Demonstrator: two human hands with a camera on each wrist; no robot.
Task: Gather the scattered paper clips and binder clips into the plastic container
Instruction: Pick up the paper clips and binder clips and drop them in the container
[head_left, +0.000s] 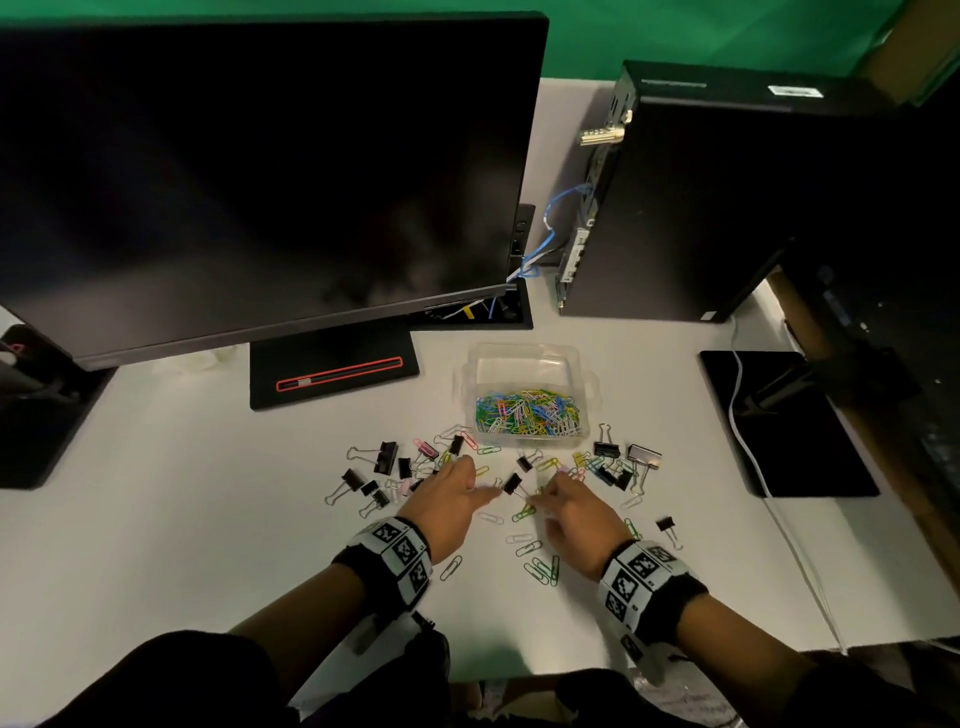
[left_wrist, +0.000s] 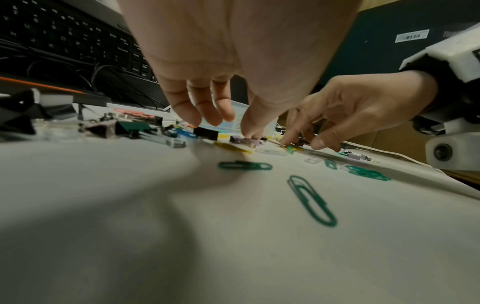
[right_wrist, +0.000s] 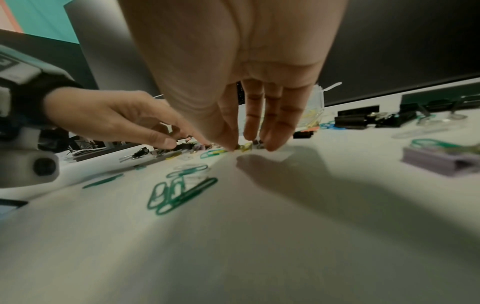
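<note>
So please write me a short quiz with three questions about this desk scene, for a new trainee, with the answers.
1. True or false: the plastic container already holds coloured paper clips.
2. Which lies nearest the person? A) the green paper clips B) the monitor C) the container
3. Fill in: the left hand and right hand both reach down among the scattered clips on the white ____.

Key: 1 true; 2 A; 3 desk.

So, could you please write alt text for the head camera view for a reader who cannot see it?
Two hands, left hand and right hand, reach down among paper clips and binder clips scattered on a white desk. Behind them stands a clear plastic container partly filled with coloured clips, before a dark monitor.
</note>
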